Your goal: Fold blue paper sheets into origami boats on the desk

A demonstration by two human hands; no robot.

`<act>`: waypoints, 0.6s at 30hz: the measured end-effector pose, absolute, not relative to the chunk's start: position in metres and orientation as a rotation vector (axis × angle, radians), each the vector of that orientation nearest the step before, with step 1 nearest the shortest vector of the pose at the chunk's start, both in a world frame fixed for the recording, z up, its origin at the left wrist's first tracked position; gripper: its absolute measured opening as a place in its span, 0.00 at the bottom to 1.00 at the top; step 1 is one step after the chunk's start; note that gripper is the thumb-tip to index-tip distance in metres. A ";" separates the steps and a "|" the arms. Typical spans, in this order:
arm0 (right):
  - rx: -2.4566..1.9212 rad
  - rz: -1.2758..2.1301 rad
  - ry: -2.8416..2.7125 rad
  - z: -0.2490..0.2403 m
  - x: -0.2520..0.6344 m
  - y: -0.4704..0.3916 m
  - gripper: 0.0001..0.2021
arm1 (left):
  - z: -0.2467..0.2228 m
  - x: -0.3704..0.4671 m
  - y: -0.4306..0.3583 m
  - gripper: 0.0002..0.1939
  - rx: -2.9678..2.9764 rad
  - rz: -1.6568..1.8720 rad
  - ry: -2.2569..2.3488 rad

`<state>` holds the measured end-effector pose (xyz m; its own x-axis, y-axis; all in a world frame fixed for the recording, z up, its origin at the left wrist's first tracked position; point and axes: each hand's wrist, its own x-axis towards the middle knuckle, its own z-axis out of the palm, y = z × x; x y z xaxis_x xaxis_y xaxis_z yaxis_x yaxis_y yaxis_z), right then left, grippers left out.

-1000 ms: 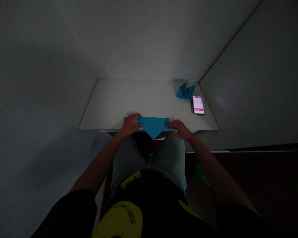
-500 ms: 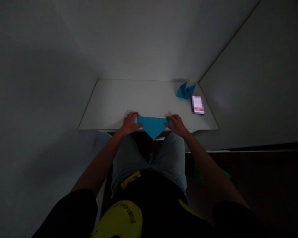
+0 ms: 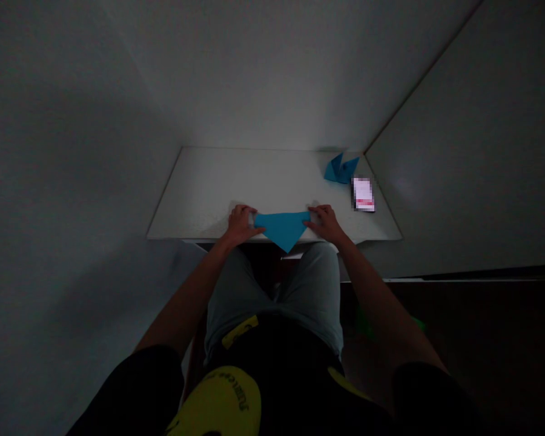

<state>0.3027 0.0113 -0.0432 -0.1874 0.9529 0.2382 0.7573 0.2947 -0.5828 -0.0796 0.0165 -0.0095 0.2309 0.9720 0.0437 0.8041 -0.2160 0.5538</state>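
A folded sheet of blue paper (image 3: 283, 229) stretches between my hands at the front edge of the white table (image 3: 200, 194). Its long fold lies on the far side, and a point hangs toward me past the edge. My left hand (image 3: 240, 223) pinches the left corner between thumb and fingers. At the right corner, my right hand (image 3: 325, 222) grips the paper in the same way. The exact fingertip contact is small and dim.
A folded blue paper figure (image 3: 341, 169) stands near the table's back right corner. Just in front of it lies a phone (image 3: 363, 194) with a lit, blurred screen. Walls rise behind the table and along both sides.
The paper's lower point has swung slightly to the right and up, and the sheet looks a little tilted. My right hand has risen slightly; both hands keep their grip.
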 end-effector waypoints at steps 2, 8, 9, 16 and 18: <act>-1.521 0.454 -1.998 -0.043 0.303 0.014 0.34 | -0.012 -0.078 0.018 0.37 2.082 0.548 1.670; -1.479 0.453 -1.985 -0.045 0.305 0.013 0.30 | -0.016 -0.077 0.023 0.30 2.061 0.541 1.691; -1.478 0.460 -1.980 -0.045 0.306 0.012 0.29 | -0.016 -0.076 0.024 0.29 2.049 0.535 1.701; -1.510 0.501 -1.925 -0.045 0.304 0.009 0.29 | -0.006 -0.070 0.021 0.23 2.027 0.482 1.730; -1.511 0.496 -1.919 -0.043 0.303 0.009 0.29 | -0.002 -0.070 0.018 0.19 2.051 0.474 1.706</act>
